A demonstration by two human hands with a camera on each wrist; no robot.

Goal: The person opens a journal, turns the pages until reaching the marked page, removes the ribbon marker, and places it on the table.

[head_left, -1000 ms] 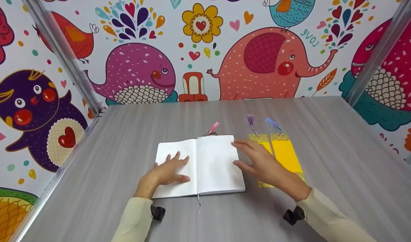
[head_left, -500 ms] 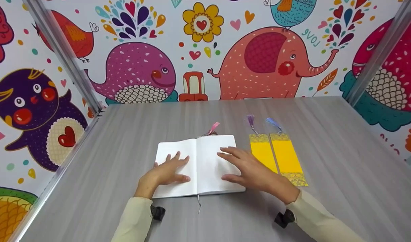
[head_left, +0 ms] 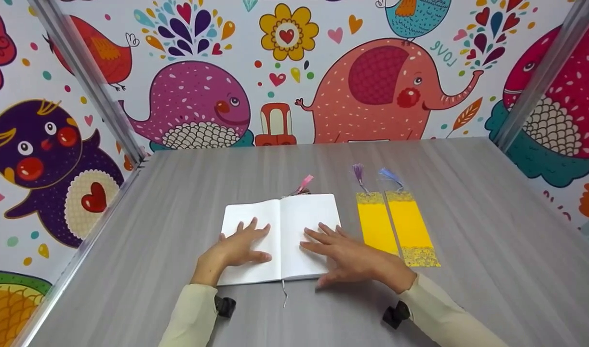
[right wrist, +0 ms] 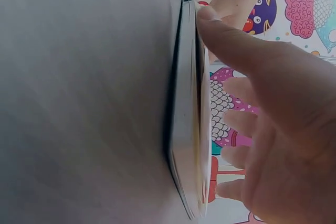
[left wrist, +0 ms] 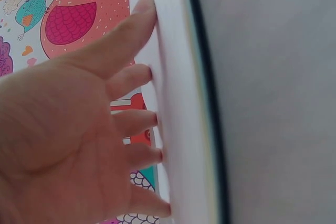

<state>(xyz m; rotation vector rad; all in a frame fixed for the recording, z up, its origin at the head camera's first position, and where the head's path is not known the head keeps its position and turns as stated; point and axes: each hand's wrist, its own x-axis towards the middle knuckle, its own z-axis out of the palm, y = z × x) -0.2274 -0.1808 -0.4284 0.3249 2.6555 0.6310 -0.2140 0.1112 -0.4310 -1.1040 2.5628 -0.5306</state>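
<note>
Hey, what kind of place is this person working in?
Probably a small tabletop recording booth made to look like a child's room: a grey table, cartoon animal wallpaper on three sides, and metal corner posts. An open notebook lies there.

Grey wood-grain table (head_left: 468, 193), cartoon animal wallpaper (head_left: 381, 82), metal corner posts (head_left: 87, 82)

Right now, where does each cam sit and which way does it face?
Head: above, looking forward and down at open notebook on grey table; both hands and sleeves show.
Left wrist: beside left hand, facing its fingers on the page.
Right wrist: beside right hand, facing notebook's edge.
All share the notebook.
</note>
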